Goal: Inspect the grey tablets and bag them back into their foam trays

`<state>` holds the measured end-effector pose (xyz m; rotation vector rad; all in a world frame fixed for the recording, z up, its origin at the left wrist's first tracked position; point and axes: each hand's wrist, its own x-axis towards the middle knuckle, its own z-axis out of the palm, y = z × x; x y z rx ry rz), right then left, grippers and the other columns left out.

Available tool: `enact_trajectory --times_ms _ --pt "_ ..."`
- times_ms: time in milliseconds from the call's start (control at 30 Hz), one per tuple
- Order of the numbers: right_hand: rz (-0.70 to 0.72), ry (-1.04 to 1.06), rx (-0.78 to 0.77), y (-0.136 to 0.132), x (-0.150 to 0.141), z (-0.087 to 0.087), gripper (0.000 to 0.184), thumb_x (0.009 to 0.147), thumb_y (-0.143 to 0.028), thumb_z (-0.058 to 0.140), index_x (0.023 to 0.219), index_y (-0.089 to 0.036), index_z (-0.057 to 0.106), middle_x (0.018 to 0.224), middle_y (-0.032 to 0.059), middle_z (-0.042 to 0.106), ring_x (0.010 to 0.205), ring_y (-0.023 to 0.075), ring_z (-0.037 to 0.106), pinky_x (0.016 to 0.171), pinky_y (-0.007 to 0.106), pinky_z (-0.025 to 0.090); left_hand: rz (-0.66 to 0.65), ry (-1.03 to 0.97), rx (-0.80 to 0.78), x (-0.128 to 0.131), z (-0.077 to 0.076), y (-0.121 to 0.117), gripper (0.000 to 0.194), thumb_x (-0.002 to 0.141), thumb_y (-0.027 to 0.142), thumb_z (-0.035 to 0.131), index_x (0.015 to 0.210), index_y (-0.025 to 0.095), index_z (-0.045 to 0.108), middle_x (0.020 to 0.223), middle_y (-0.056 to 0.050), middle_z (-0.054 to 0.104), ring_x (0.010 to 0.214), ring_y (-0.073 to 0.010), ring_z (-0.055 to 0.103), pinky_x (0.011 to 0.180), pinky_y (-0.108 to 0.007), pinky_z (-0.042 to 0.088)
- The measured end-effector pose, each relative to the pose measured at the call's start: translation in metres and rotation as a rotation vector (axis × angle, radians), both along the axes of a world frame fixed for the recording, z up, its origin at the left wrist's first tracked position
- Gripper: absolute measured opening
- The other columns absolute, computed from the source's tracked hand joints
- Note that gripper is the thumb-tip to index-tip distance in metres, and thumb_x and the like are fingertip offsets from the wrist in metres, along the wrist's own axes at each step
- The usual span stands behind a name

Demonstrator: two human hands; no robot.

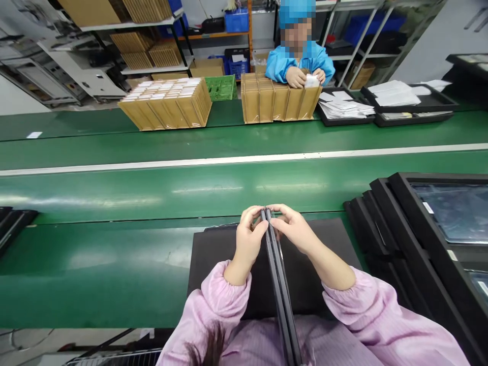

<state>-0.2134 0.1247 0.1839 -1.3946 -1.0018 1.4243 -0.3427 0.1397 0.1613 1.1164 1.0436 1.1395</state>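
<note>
Two thin dark flat panels (pixel 280 287) with narrow grey edges stand upright on edge, side by side, in front of my body. My left hand (pixel 248 238) is closed on the left side of their far end, thumb and fingers at the top corner. From the other side, my right hand (pixel 293 230) grips the same far end, thumb against the top edges. The panels' faces are mostly hidden at this angle. Under my hands lies a black mat (pixel 217 262), with the edge of a dark flat thing (pixel 221 226) showing behind it.
Black foam trays (pixel 400 223) are stacked at right, the top one holding a glossy screen (pixel 453 211). More black trays (pixel 15 223) sit at far left. Across the green bench (pixel 95 274), a co-worker in blue (pixel 280 63) handles things in a cardboard divider box (pixel 263 101), beside paper-filled trays (pixel 346 119).
</note>
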Motion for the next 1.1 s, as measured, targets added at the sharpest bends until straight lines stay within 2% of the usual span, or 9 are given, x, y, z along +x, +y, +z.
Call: enact_trajectory --times_ms 100,200,367,600,733,900,1100 --pt "0.017 -0.026 0.006 0.000 0.002 0.003 0.026 0.066 -0.028 0.059 0.091 -0.021 0.055 0.061 -0.0071 0.052 0.045 0.0095 0.051 0.048 0.026 0.048 -0.013 0.028 0.043 -0.001 0.000 0.001 0.025 0.066 0.022 0.062 0.091 0.019 0.065 0.107 -0.006 0.056 0.106 -0.0226 0.057 0.092 -0.036 0.047" --pt "0.034 -0.031 -0.006 0.001 0.004 0.005 0.026 0.067 -0.026 0.057 0.093 -0.020 0.055 0.060 -0.0075 0.051 0.046 0.0097 0.053 0.049 0.026 0.048 -0.058 0.013 0.030 -0.002 -0.001 0.002 0.026 0.068 0.023 0.061 0.094 0.020 0.063 0.099 -0.005 0.059 0.102 -0.0215 0.058 0.092 -0.036 0.047" --pt "0.052 -0.061 0.000 0.002 0.005 0.007 0.024 0.067 -0.023 0.055 0.091 -0.020 0.054 0.060 -0.0075 0.051 0.047 0.0097 0.054 0.050 0.026 0.049 -0.066 0.026 0.036 -0.001 0.000 0.003 0.026 0.068 0.020 0.059 0.094 0.020 0.061 0.099 -0.004 0.061 0.099 -0.0211 0.059 0.091 -0.035 0.047" --pt "0.045 -0.030 0.010 0.002 0.004 0.005 0.028 0.065 -0.026 0.056 0.092 -0.020 0.053 0.061 -0.0072 0.048 0.050 0.0105 0.052 0.052 0.027 0.048 -0.096 -0.014 -0.007 0.000 0.005 0.002 0.025 0.069 0.021 0.061 0.094 0.021 0.061 0.096 -0.003 0.064 0.096 -0.0198 0.061 0.088 -0.033 0.048" --pt "0.063 -0.029 -0.007 0.002 0.006 0.004 0.029 0.065 -0.026 0.055 0.093 -0.020 0.051 0.061 -0.0070 0.047 0.050 0.0109 0.051 0.053 0.028 0.047 -0.131 -0.034 0.004 -0.004 0.002 0.003 0.027 0.071 0.024 0.063 0.098 0.021 0.061 0.098 -0.003 0.063 0.098 -0.0198 0.060 0.090 -0.034 0.047" --pt "0.172 -0.014 0.053 -0.003 0.012 0.003 0.039 0.066 -0.025 0.057 0.104 -0.020 0.049 0.082 -0.0015 0.049 0.064 0.0118 0.053 0.060 0.029 0.047 -0.261 -0.085 0.042 -0.012 -0.009 0.000 0.049 0.069 0.036 0.070 0.114 0.022 0.056 0.119 -0.008 0.057 0.116 -0.0274 0.052 0.097 -0.040 0.044" --pt "0.203 -0.011 0.090 -0.005 0.016 -0.002 0.046 0.066 -0.027 0.060 0.110 -0.021 0.046 0.097 0.0026 0.045 0.071 0.0119 0.051 0.059 0.027 0.046 -0.273 -0.071 0.058 -0.012 -0.011 -0.001 0.051 0.071 0.038 0.071 0.117 0.025 0.055 0.123 -0.008 0.053 0.121 -0.0272 0.047 0.102 -0.041 0.041"
